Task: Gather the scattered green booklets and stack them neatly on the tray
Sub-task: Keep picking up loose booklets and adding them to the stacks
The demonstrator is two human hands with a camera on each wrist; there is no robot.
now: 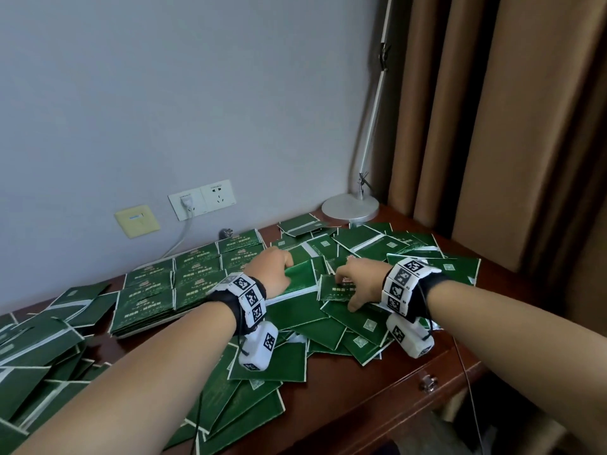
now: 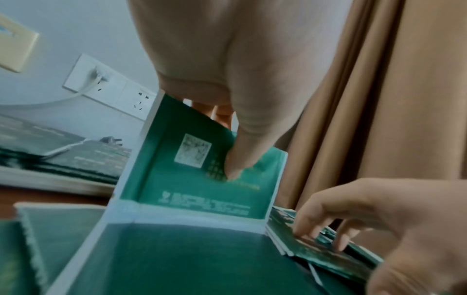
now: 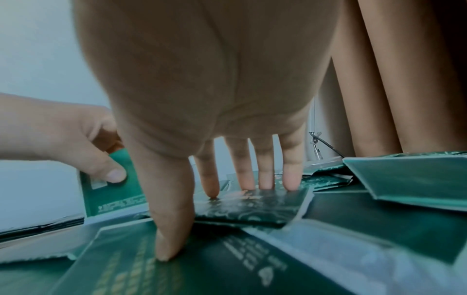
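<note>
Green booklets (image 1: pixel 39 353) cover the far left of the dark wooden table (image 1: pixel 368 389), overlapping in loose heaps that run to its front edge. Just right of them, against the wall, a neat block of booklets (image 1: pixel 170 284) lies in tidy rows on what looks like a pale tray, only its white rim (image 1: pixel 144 333) showing under them. A strip of bare wood separates this block from the left heap.

At the middle, the left hand (image 1: pixel 272 267) pinches the upper flap of an unfolded booklet (image 2: pixel 202 173), thumb on the printed face and fingers (image 2: pixel 222 113) behind, tilting that flap up while the lower half lies flat. Just beside it, the right hand (image 1: pixel 361 280) presses down on a small booklet (image 3: pixel 252 207) atop the central pile (image 1: pixel 345 333), its fingers (image 3: pixel 262 175) straight and slightly spread, thumb planted on a neighbouring cover.

More booklets (image 1: pixel 433 257) crowd the right side, reaching near the table's edge. Behind them a lamp base (image 1: pixel 349 208) stands at the back corner, its white arm rising along the brown curtain (image 1: pixel 509 126). On the wall, a socket (image 1: pixel 202 198) holds a plug whose white cable drops toward the tidy block. Bare wood remains along the front right.
</note>
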